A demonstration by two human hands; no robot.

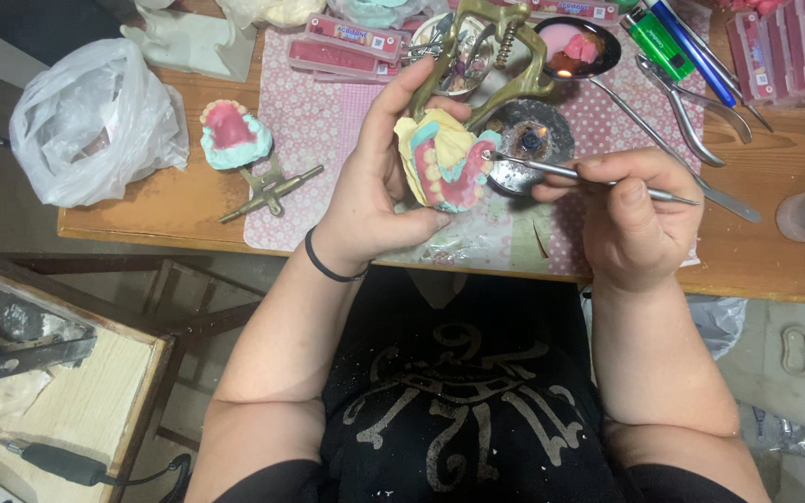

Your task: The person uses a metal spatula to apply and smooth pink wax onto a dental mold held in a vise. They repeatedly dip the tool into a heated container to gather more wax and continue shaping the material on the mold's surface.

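Your left hand (375, 186) is wrapped around the denture model (444, 158), fingers grasping the yellowish plaster base with the pink wax and teeth facing you, and it sits in a brass articulator (491, 56) that sticks up toward the far side of the table. That model is your landmark: it's held in the air just above the near edge of the patterned mat (319, 121). Your right hand (631, 210) is to the right of it, fingers pinched shut on a thin metal wax tool (598, 177), tip touching the model's right edge. Just behind the model there's a small burner with a flame (533, 140), and further behind that a spoon with pink wax (575, 47). Left of the model a second denture cast (233, 132) lies on the wooden table (794, 270). I'd guess the plaster is stiff but chippy and the wax soft and easy to dent, so keep gripping the base and the frame, not the pink part.
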